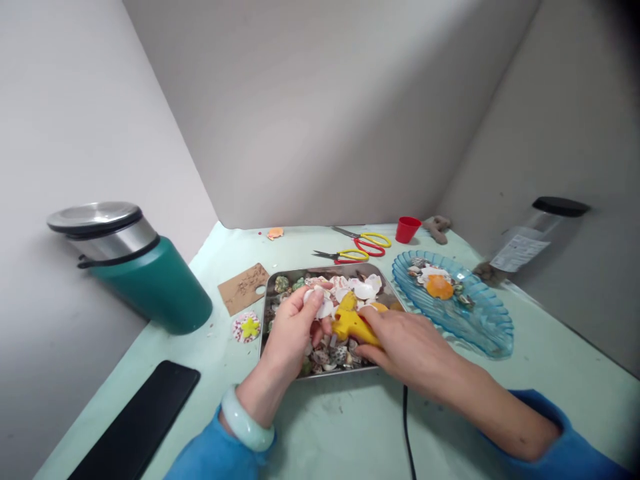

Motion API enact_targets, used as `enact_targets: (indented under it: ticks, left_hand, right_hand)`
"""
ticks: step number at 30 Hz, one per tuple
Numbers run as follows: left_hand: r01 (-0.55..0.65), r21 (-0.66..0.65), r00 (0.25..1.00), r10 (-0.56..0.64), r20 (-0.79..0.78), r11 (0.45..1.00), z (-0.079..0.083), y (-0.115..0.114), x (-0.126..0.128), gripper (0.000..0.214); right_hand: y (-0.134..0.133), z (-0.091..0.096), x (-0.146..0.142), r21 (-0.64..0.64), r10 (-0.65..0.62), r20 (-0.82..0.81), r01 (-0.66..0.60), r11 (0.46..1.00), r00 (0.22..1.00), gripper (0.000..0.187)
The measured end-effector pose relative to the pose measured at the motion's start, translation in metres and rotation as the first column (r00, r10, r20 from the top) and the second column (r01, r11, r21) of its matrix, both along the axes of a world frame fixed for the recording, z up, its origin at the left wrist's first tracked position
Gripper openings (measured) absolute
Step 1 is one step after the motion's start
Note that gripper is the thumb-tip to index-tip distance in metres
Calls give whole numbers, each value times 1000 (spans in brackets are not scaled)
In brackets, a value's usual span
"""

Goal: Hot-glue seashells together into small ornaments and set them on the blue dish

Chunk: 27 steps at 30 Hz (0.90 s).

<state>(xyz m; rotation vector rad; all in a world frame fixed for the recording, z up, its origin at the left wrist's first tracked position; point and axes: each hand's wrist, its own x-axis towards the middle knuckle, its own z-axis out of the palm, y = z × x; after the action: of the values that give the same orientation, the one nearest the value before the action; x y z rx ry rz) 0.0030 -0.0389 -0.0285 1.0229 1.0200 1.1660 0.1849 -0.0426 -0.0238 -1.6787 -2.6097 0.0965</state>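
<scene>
Pinched between the thumb and fingers of my left hand (295, 320) is a white seashell (325, 308). My right hand (405, 340) is wrapped round a yellow hot glue gun (350, 321), its front end turned left towards my left hand. A black cord (407, 427) runs down the table below my right hand. Both hands are over a metal tray (330, 373) filled with shells: white ones (367, 288) at the back, small spotted snail shells (340, 353) at the front. The fingers partly cover the tray's contents.
Left of the tray lie a brown card (240, 290), a speckled disc with a yellow star (247, 327), a phone (140, 420) and a green tumbler (155, 287). Scissors (345, 256) and a red cup (407, 229) are behind; a blue dish (487, 327) and a clear bottle (530, 237) stand right.
</scene>
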Motion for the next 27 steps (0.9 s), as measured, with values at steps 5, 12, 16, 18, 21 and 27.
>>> enact_targets:
  ticks: [5, 12, 16, 18, 21, 27]
  left_hand:
    - [-36, 51, 999, 35, 7, 998, 0, 3, -3, 40]
    - [-67, 92, 997, 70, -31, 993, -3, 3, -2, 28]
    - [16, 99, 999, -11, -47, 995, -5, 0, 1, 26]
    - [46, 90, 997, -40, -66, 995, -7, -2, 3, 24]
    - [84, 64, 993, -78, -92, 994, -7, -5, 7, 23]
    - [131, 39, 990, -128, -64, 991, -7, -9, 14, 25]
  right_hand:
    - [3, 8, 14, -91, 28, -173, -44, 995, 985, 23]
    - [20, 14, 32, -220, -223, -898, 54, 974, 378, 48]
    - [15, 3, 11, -431, -420, -900, -88, 898, 118, 46]
    - [11, -3, 1, -451, -446, -893, -104, 887, 67, 43]
    - [7, -10, -8, -436, -434, -900, -81, 896, 41, 45]
    - [2, -21, -15, -452, -452, -892, -101, 886, 25, 40]
